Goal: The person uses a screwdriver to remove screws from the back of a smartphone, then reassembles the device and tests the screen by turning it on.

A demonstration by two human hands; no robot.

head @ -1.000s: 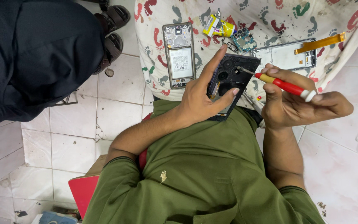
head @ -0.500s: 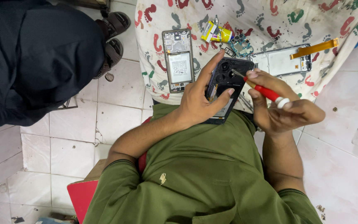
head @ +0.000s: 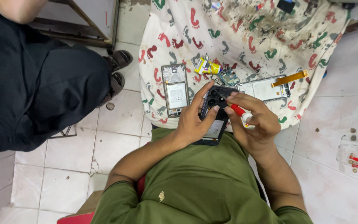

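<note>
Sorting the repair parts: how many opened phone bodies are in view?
3: a black one in the left hand, one on the cloth left of it, one right. Clutter may hide more.

Hands at work: two, left hand (head: 193, 122) and right hand (head: 255, 120).

Screwdrivers, red handle: one (head: 238, 109), in the right hand.

Dark phone bodies: one (head: 214, 116), held in the left hand at picture centre.

Opened phone frames lying on the cloth: two, one upright frame (head: 175, 89) at 10 o'clock from the held phone, one sideways frame (head: 264, 89) at 2 o'clock.

Orange flex strips: one (head: 289, 78), on the sideways frame.

Yellow tubes: one (head: 207, 66), at 12 o'clock.

Small circuit boards: one (head: 228, 77), beside the tube.

Patterned cloths: one (head: 245, 37).

Sandals: two (head: 119, 70), at 9 o'clock, on a second person in dark clothes (head: 34, 79).
</note>
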